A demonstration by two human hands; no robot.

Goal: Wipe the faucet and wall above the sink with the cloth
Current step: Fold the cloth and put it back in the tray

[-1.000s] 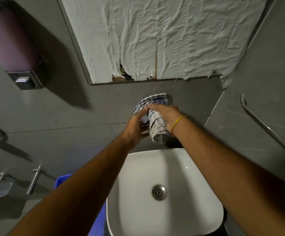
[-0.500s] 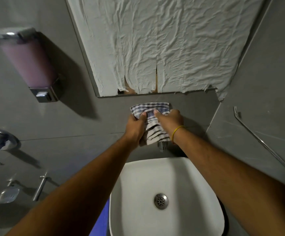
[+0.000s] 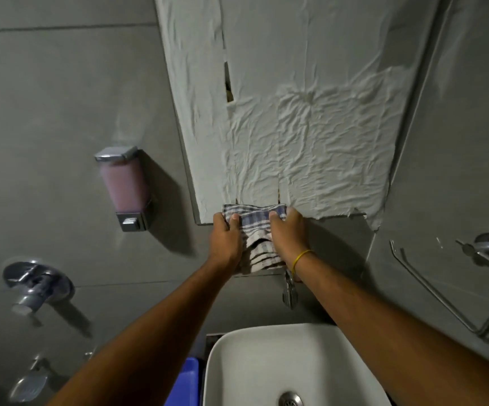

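A blue-and-white checked cloth (image 3: 255, 230) is pressed flat against the grey tiled wall (image 3: 331, 247) just under the paper-covered mirror (image 3: 310, 121). My left hand (image 3: 226, 238) grips the cloth's left side and my right hand (image 3: 288, 232), with a yellow band at the wrist, grips its right side. The chrome faucet (image 3: 289, 291) sticks out of the wall below the cloth, uncovered, partly behind my right wrist. The white sink (image 3: 266, 361) sits beneath it.
A pink soap dispenser (image 3: 123, 186) hangs on the wall at left. Chrome taps (image 3: 35, 284) and a soap dish (image 3: 29, 382) lie further left. A metal towel rail (image 3: 433, 291) runs along the right wall. A blue bin (image 3: 186, 379) stands beside the sink.
Both hands have slid the cloth up off the faucet to the wall at the mirror's lower edge. The faucet is now exposed. The view has tilted upward.
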